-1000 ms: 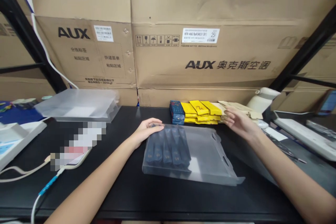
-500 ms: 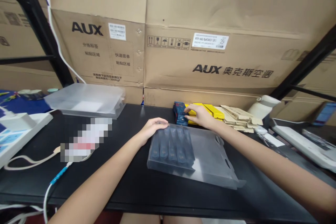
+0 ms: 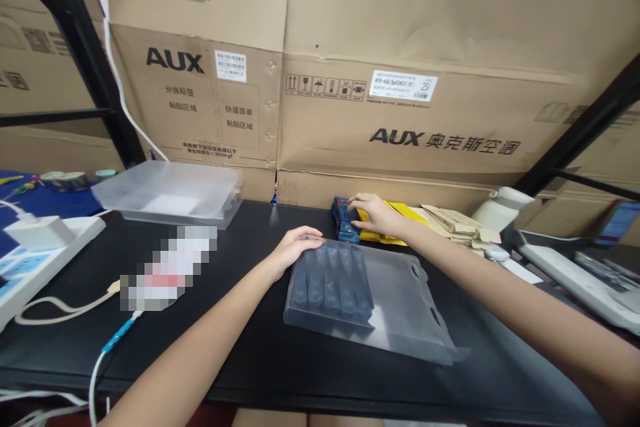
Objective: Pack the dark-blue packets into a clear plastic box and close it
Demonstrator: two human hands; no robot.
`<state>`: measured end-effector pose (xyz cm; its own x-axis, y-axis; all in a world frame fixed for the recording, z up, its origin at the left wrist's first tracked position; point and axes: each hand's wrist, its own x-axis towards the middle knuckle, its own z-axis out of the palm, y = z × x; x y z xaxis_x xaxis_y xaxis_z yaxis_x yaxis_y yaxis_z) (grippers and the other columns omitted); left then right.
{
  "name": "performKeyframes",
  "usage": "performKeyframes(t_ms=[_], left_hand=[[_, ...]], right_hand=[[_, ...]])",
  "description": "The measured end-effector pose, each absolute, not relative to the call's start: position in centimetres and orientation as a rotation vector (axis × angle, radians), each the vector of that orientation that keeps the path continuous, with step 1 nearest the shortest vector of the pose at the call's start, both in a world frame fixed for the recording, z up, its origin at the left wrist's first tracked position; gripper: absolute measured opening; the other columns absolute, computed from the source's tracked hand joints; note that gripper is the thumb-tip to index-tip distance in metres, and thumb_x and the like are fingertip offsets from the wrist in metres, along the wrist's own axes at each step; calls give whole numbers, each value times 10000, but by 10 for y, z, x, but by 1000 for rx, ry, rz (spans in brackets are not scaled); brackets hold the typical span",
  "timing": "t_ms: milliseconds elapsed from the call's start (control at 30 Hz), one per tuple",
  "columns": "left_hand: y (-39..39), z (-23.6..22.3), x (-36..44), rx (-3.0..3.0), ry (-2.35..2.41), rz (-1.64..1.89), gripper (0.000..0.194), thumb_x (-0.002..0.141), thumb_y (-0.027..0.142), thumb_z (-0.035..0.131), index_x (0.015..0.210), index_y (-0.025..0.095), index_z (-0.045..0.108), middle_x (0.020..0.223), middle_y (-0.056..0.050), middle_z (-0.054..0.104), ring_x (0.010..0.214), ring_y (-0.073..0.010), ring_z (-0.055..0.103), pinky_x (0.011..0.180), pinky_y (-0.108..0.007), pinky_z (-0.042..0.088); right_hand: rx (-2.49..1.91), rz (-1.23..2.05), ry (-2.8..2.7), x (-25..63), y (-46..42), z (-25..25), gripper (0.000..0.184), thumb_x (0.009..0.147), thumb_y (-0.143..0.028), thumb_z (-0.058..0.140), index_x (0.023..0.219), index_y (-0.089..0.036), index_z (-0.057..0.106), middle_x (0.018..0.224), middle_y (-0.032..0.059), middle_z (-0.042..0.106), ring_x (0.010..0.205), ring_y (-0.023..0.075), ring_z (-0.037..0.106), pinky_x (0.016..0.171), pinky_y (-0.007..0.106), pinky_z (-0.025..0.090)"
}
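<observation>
A translucent plastic case point(image 3: 400, 287) lies on the black table in front of me. Several dark blue packets point(image 3: 330, 280) stand side by side in its left part, seen through the plastic. My left hand point(image 3: 296, 247) is closed over the case's far left corner, its thumb hidden. Beyond the case, my right hand point(image 3: 377, 215) hovers over another stack of dark blue packets point(image 3: 345, 223). Its index finger and thumb are apart at the stack's right side; whether they touch it, I cannot tell. Yellow packets point(image 3: 387, 239) lie partly hidden beneath this hand.
Brown paper packets point(image 3: 450, 223) and a white bottle-like object point(image 3: 504, 207) stand to the right. A translucent tray point(image 3: 170, 190) sits at the back left. Power strips point(image 3: 575, 280) and cables lie along both sides. Cardboard point(image 3: 325, 113) walls off the back.
The view has shifted slightly. My right hand's fingers have moved a little over the dark blue stack, with the knuckles more raised. My left hand stays at the case's corner.
</observation>
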<state>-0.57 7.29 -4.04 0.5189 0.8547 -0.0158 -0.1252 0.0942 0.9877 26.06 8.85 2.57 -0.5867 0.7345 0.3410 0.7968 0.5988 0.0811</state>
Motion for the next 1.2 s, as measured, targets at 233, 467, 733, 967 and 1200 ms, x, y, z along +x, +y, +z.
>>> performKeyframes(t_ms=[233,467,733,967,1200], left_hand=[[74,-41,-7,1294,731,840,331,587,312,780,877,178,694,924,-62,737,964,-241,645,951,-381,416],[74,-44,-7,1282,752,855,338,587,323,793,875,178,688,903,-54,737,919,-222,655,928,-362,433],[72,-39,-11,1261,811,860,376,568,351,807,880,184,681,927,-57,740,944,-238,666,920,-366,450],[78,-37,-19,1239,809,839,466,527,351,839,929,180,677,965,-66,738,934,-213,668,934,-357,453],[75,-33,-19,1261,873,824,470,525,370,839,932,192,685,995,-73,736,973,-239,665,950,-390,455]], right_hand=[[-1238,-408,-2591,257,90,36,168,797,-120,567,942,-145,646,1015,144,635,934,258,596,827,371,464],[-1225,-445,-2477,248,100,53,153,829,-123,510,753,-170,634,771,102,650,786,233,593,749,354,462],[-1196,149,-1719,257,34,64,211,870,-440,560,947,-247,527,757,18,657,684,191,658,664,323,523],[-1274,752,-1104,326,-4,8,365,641,-516,757,789,-219,605,557,-49,582,378,88,486,384,227,412],[-1369,724,-1051,365,-26,-11,355,542,-476,839,677,-198,662,586,-15,648,480,113,555,428,223,449]])
